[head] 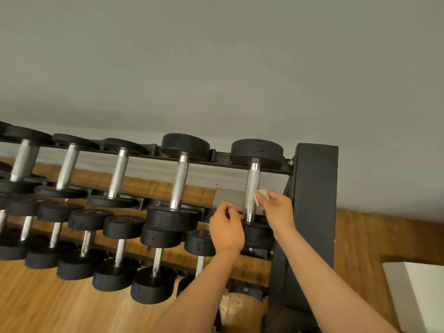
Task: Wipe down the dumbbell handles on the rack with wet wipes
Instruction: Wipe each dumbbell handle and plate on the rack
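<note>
A small white wet wipe (260, 196), folded and crumpled, is pinched between the thumb and fingertips of the right hand (278, 211). It is pressed to the side of a knurled steel handle (251, 186), about halfway along the bar. The handle belongs to the end dumbbell (257, 152) on the top rail of a black rack (312, 212), whose thick upright stands just beyond the right hand's knuckles.

The wipe looks soft, limp and damp, so it should wrap easily round the bar, though the knurling will probably drag on it. The dumbbell looks heavy and rigid, seated in its cradle, and is best wiped in place rather than lifted.

The left hand (227, 228) sits just below and beside the wiping fingers, at the handle's lower end. Its fingers are curled, but whether they grip the bar or only touch it cannot be told. Farther out past the left hand's fingers, other dumbbells (171, 217) line the rails above a wooden floor (48, 296).
</note>
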A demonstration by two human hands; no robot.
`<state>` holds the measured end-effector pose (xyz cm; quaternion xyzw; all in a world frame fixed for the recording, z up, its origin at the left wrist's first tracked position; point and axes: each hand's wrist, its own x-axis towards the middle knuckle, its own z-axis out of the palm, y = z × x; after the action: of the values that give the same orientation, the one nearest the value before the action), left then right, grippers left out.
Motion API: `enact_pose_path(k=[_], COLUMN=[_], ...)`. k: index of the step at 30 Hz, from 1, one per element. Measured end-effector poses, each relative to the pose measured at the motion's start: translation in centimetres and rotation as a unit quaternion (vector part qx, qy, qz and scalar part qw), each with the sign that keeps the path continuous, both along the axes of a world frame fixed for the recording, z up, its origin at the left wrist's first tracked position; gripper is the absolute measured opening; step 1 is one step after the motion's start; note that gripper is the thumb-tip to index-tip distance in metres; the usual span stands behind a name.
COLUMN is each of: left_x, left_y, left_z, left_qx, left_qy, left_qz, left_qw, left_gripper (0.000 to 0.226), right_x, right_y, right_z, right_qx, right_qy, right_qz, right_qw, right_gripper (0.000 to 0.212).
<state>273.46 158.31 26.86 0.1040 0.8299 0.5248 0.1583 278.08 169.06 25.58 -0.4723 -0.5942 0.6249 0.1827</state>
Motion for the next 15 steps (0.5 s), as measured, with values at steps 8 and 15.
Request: enact_pose_path(k=[8, 15], left_x=[0.0, 0.0], left_y=[0.0, 0.1], left_z=[-0.1, -0.1], left_qx=[-0.010, -0.010], left_qy=[-0.005, -0.005], left_qz=[0.007, 0.009], left_qw=[1.000, 1.000], left_gripper=[0.026, 0.024], right_x=[0.9, 1.4], right_y=[0.8, 0.9], right_z=[0.6, 1.5], right_qx=[-0.007, -0.003], right_qy=[-0.044, -0.159], right_qz=[0.097, 0.229], right_qw=[0.994, 0.960], right_gripper=[0.025, 0.037])
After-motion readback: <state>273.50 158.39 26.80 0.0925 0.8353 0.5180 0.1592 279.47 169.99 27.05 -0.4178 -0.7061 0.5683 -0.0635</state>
